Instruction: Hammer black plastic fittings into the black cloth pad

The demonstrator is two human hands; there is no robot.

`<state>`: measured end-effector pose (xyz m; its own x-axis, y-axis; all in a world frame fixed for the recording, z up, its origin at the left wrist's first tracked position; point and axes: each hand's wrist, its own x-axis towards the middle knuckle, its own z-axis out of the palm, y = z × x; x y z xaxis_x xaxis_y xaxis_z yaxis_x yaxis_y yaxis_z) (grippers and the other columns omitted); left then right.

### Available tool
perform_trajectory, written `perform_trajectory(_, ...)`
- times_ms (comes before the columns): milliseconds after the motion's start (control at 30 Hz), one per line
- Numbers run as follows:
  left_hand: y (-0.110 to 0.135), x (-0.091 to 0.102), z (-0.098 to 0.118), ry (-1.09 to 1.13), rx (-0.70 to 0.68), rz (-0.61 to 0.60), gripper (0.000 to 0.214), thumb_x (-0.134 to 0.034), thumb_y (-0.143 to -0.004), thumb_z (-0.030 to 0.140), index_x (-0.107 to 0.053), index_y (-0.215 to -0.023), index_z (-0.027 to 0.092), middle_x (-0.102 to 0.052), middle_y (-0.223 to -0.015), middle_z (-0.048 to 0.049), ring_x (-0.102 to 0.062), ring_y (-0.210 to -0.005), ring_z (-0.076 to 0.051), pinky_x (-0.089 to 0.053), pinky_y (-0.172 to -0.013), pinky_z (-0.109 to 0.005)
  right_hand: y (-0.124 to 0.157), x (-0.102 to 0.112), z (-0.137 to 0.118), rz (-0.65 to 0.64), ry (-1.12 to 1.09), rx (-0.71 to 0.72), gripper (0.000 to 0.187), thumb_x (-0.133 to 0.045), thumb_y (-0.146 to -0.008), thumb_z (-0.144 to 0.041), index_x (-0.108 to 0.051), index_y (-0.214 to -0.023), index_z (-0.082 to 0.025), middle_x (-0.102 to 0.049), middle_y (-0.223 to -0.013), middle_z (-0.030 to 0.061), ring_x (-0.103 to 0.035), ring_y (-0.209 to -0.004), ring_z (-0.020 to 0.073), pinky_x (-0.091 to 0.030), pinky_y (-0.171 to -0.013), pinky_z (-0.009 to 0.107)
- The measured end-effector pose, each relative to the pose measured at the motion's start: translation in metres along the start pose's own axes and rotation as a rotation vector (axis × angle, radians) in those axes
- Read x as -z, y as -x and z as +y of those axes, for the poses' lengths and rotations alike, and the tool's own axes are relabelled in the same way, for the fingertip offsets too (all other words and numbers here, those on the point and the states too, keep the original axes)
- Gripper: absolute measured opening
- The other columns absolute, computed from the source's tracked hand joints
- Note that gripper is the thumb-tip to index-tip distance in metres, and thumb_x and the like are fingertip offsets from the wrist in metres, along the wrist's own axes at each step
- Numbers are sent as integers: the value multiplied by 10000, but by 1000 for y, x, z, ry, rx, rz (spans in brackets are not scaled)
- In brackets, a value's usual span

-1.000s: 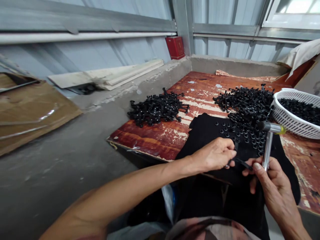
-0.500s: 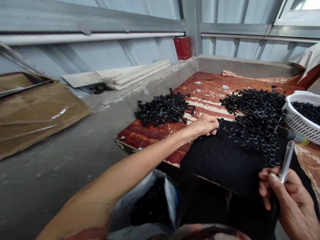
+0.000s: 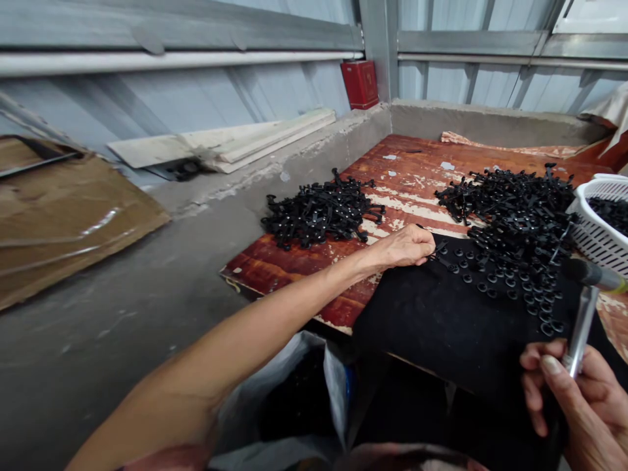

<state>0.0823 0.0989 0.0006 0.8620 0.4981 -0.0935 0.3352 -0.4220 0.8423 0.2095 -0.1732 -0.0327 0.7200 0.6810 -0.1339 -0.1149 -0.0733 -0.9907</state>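
Observation:
My left hand (image 3: 405, 247) reaches out to the far edge of a black cloth (image 3: 441, 314), fingers pinched together at a small black plastic piece (image 3: 438, 252) among several black rings (image 3: 505, 281). My right hand (image 3: 579, 399) is at the lower right, closed round the metal handle of a small hammer (image 3: 586, 297) whose head points up over the cloth. Behind the rings lies a big heap of black plastic parts (image 3: 510, 196).
A second heap of black parts (image 3: 318, 212) lies on the left of the worn red board (image 3: 392, 176). A white slotted basket (image 3: 596, 229) with black pieces stands at the right edge. Brown cardboard (image 3: 63, 209), pale planks and a red box (image 3: 360, 84) line the concrete ledge. A plastic bag (image 3: 289, 392) hangs below.
My left hand has gone from beside my right hand out to the far edge of the cloth. My right hand with the hammer has dropped lower and to the right.

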Motion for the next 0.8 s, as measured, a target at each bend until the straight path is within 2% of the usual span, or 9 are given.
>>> perform_trajectory(433, -7, -1, -13, 20, -110, -10, 240, -477, -782, 302, -454, -582, 172, -444, -491, 39, -311, -412, -46, -200, -424, -190, 1, -3, -4, 6, -18, -13, 225, -709, -839, -414, -597, -934, -243, -649, -853, 6, -560, -514, 91, -443, -355, 168)
perform_trajectory(800, -6, -2, -9, -29, -57, 6, 205, -454, -768, 240, -444, -573, 176, -409, -481, 49, -300, -412, -46, -190, -418, -195, 1, -3, -3, 11, -15, -3, 218, -713, -836, -407, -601, -927, -243, -657, -858, 8, -565, -509, 97, -445, -350, 182)
